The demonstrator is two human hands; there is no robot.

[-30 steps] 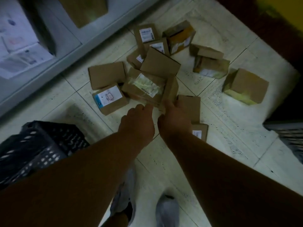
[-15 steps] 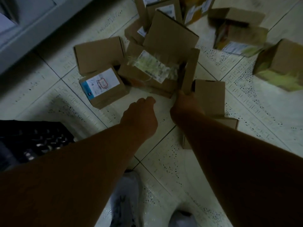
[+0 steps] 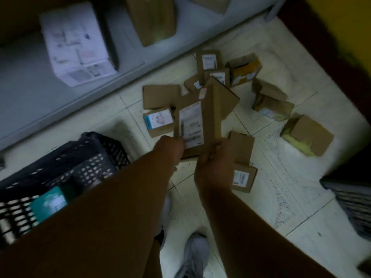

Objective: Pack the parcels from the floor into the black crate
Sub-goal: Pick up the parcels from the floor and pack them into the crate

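Both hands hold cardboard parcels lifted off the tiled floor. My left hand grips the lower left edge of a flat parcel with a long white label. My right hand grips the bottom of a second brown parcel that stands right beside the first. The black crate sits at the lower left, with a teal packet inside it. Several more parcels lie scattered on the floor, among them one with a blue-edged label and a small one next to my right wrist.
A grey shelf unit runs along the upper left, holding a printed white box and a brown carton. A dark slatted crate stands at the right edge. My shoes are on the tiles below.
My hands reached down into the pile, took hold of two parcels and raised them off the floor. The view has pulled back, and the crate and shelf show again.
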